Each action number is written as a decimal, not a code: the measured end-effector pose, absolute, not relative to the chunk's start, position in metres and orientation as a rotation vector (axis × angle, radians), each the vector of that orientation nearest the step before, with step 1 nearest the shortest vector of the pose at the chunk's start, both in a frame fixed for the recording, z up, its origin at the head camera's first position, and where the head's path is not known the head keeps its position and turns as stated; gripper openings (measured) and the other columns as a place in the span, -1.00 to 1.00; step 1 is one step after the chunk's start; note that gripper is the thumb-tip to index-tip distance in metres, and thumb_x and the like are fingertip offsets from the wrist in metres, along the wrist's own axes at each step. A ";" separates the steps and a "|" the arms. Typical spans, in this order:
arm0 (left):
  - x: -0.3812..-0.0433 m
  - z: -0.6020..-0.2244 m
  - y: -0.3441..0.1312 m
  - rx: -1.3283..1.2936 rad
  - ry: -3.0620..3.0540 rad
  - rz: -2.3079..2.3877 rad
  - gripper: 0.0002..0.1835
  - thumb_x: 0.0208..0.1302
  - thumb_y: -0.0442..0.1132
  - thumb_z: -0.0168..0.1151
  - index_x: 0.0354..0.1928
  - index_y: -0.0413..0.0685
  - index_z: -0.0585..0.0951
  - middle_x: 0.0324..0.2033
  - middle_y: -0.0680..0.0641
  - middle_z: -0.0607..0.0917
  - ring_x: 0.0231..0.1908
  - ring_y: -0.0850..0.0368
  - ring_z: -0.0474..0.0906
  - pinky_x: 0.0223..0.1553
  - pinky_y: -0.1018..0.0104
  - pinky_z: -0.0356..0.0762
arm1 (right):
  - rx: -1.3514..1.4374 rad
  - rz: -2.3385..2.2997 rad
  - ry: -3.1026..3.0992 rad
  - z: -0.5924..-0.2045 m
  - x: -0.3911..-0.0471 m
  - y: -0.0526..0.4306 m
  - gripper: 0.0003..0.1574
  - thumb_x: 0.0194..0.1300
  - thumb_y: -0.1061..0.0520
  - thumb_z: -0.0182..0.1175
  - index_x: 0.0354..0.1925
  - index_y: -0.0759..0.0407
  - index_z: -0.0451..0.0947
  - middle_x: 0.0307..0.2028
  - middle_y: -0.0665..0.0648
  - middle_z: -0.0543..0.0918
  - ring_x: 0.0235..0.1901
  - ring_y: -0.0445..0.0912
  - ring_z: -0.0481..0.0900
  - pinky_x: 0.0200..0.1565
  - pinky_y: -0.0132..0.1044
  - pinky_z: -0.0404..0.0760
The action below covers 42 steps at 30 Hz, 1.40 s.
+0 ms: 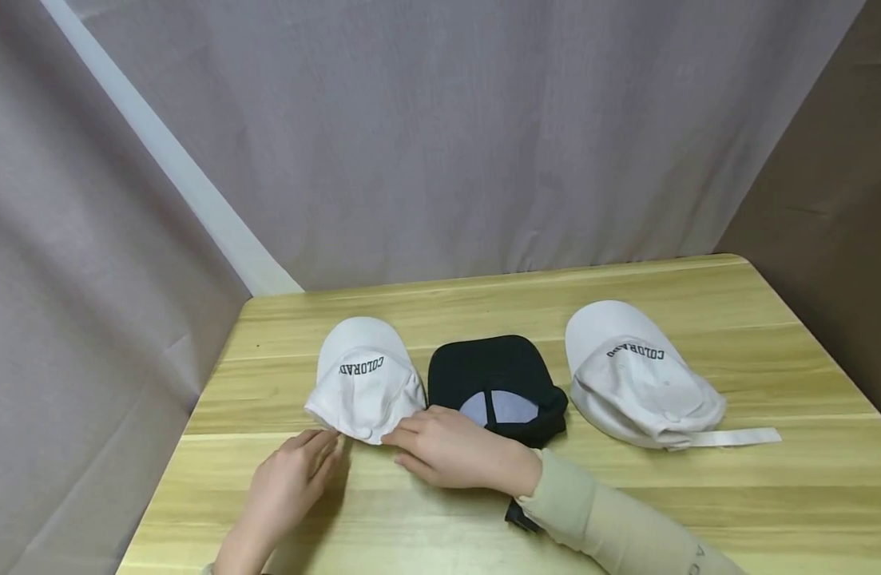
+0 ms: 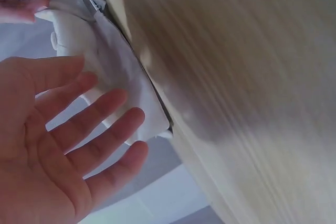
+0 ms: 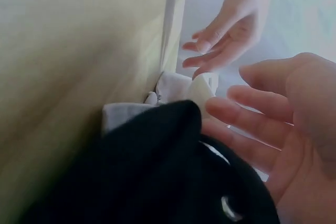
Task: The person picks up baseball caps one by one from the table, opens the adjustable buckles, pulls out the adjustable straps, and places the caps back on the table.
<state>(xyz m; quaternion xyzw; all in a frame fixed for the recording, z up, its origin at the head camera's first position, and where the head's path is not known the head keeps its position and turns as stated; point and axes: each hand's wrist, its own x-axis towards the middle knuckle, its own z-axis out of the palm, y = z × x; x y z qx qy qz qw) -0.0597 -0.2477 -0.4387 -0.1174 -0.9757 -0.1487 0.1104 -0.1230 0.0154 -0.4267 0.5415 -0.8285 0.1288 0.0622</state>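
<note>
On the left of the table lies a white cap [image 1: 368,395] lettered COLORADO, its brim toward the back. My left hand [image 1: 289,471] is at the cap's near left edge; the left wrist view shows its fingers spread, with the cap [image 2: 118,61] behind them. At the near right edge is my right hand [image 1: 458,451], its fingertips by the crown and its fingers extended. Whether either hand presses the fabric, I cannot tell. A black cap [image 1: 483,363] sits partly behind the right hand, its pale lining showing; it fills the lower right wrist view.
Farther right rests a second white COLORADO cap [image 1: 648,391], with a white strap [image 1: 738,437] reaching to the right. A black strap end [image 1: 519,515] shows beside the right sleeve [image 1: 591,511]. Grey curtains [image 1: 447,144] hang behind the wooden table [image 1: 771,511].
</note>
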 end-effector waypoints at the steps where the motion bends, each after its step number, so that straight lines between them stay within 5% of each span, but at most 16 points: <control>1: -0.061 -0.439 -0.248 -0.342 -2.884 -0.460 -0.64 0.31 -0.21 0.39 0.14 -0.03 0.67 -0.02 -0.07 0.71 -0.03 -0.12 0.66 -0.13 -0.12 0.62 | 1.633 0.400 -2.510 -0.426 -0.124 0.015 -0.61 0.52 -0.02 0.12 0.19 0.06 0.60 -0.03 -0.06 0.70 -0.05 -0.17 0.64 0.01 -0.22 0.56; 9: -0.073 -0.453 -0.242 -0.475 -3.022 -0.462 -0.50 0.42 -0.07 0.26 0.32 -0.08 0.51 0.19 -0.26 0.50 0.13 -0.29 0.49 0.01 -0.22 0.55 | 1.648 0.465 -2.570 -0.426 -0.132 0.013 -0.59 0.52 -0.01 0.12 0.20 0.10 0.60 -0.02 -0.03 0.73 -0.07 -0.20 0.68 -0.02 -0.22 0.60; 19: -0.086 -0.452 -0.235 -0.517 -3.033 -0.331 -0.73 0.34 -0.11 0.33 -0.05 -0.09 0.59 -0.17 -0.13 0.43 -0.12 -0.12 0.41 -0.22 -0.04 0.55 | 1.607 0.471 -2.579 -0.428 -0.136 0.013 -0.66 0.50 0.01 0.15 0.10 0.07 0.67 -0.13 -0.06 0.76 -0.27 -0.28 0.69 -0.17 -0.27 0.62; 28: -0.094 -0.452 -0.233 -0.613 -2.884 -0.302 -0.73 0.26 -0.19 0.41 -0.12 -0.20 0.64 -0.09 -0.19 0.56 0.03 -0.19 0.44 0.08 -0.09 0.49 | 1.546 0.504 -2.586 -0.431 -0.139 0.012 -0.67 0.48 0.06 0.17 0.12 0.12 0.65 -0.07 0.00 0.73 -0.08 -0.18 0.68 -0.07 -0.23 0.62; 36: -0.094 -0.445 -0.228 -0.598 -2.941 -0.272 -0.79 0.21 -0.23 0.44 -0.15 -0.12 0.65 -0.19 -0.12 0.69 -0.06 -0.11 0.55 -0.15 -0.09 0.56 | 1.491 0.556 -2.589 -0.429 -0.141 0.010 -0.60 0.45 0.12 0.21 0.21 0.12 0.57 0.01 0.04 0.68 -0.04 -0.13 0.66 -0.06 -0.26 0.63; 42: -0.093 -0.442 -0.227 -0.592 -2.983 -0.279 -0.65 0.14 -0.24 0.49 -0.05 -0.14 0.64 -0.17 -0.12 0.69 -0.06 -0.10 0.59 -0.10 -0.11 0.56 | 1.494 0.538 -2.588 -0.433 -0.144 0.007 -0.59 0.42 0.12 0.23 0.20 0.10 0.56 -0.06 0.03 0.68 -0.14 -0.12 0.65 -0.10 -0.22 0.62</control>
